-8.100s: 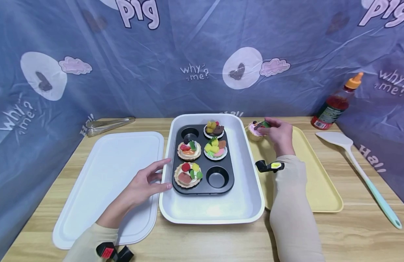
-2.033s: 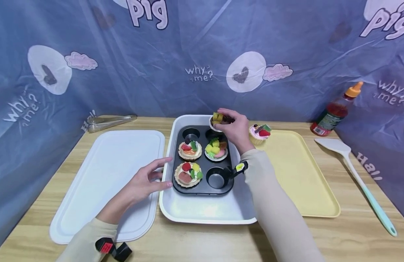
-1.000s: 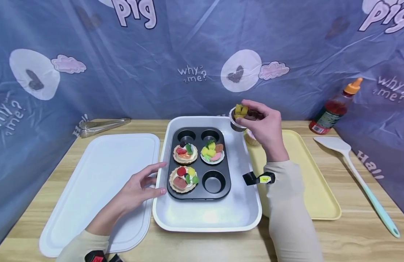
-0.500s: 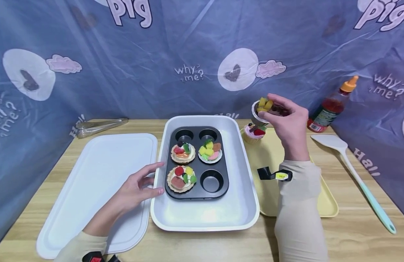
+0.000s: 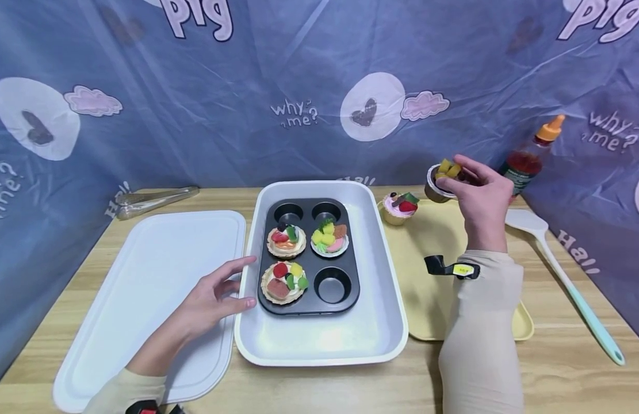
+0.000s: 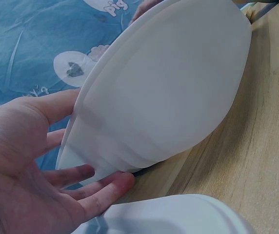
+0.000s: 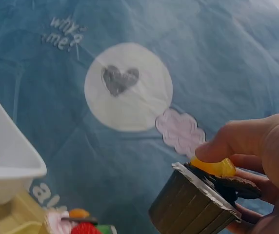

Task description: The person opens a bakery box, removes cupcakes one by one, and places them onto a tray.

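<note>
My right hand (image 5: 487,198) pinches a toy chocolate cupcake (image 5: 437,190) with yellow fruit pieces on top, thumb and fingers at its topping. Its dark pleated cup (image 7: 188,202) tilts in the right wrist view. It hangs above the far part of a yellow tray (image 5: 417,287), right of a pink-frosted cupcake (image 5: 399,210). With fingers spread, my left hand (image 5: 210,299) touches the left side of a white basin (image 5: 329,345). Inside the basin lies a black muffin tin (image 5: 311,306) bearing two fruit tarts (image 5: 286,241) on the left and a fruit-topped cupcake (image 5: 329,238) on the right.
A white tray (image 5: 159,276) lies left of the basin, with metal tongs (image 5: 159,198) behind it. A sauce bottle (image 5: 526,161) stands at the back right. A white spatula with a mint handle (image 5: 583,305) lies right of the yellow tray.
The right hand lifted the chocolate cupcake from the tin's far right cup and carried it right, past the pink cupcake it had earlier handled. The left hand stays at the basin's side.
</note>
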`<state>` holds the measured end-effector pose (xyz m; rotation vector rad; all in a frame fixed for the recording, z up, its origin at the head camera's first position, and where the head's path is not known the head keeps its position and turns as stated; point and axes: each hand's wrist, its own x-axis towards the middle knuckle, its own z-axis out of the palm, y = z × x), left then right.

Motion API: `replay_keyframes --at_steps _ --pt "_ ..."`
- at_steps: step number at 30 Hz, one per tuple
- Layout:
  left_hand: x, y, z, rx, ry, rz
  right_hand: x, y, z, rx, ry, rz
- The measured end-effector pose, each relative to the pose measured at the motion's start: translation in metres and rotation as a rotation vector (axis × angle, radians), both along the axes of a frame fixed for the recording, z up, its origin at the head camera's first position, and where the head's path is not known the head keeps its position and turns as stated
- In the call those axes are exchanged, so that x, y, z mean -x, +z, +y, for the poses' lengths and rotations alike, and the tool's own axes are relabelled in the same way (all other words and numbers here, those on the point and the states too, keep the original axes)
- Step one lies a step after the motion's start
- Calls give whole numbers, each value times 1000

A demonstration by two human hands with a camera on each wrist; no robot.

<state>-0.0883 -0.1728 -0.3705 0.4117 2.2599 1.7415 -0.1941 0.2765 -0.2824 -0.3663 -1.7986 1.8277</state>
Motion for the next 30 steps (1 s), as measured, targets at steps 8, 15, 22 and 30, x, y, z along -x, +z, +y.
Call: replay_keyframes --at_steps 8,15,22,30 --pt "-4 1 -3 -1 3 -9 6 -15 8 18 -57 -106" --pt "-3 1 -3 -6 5 0 12 -29 16 58 -61 -192" --pt "-1 0 -1 -2 -7 8 17 -43 28 92 -120 -263" --pt "0 0 0 -1 -7 10 22 -52 28 7 -131 -311"
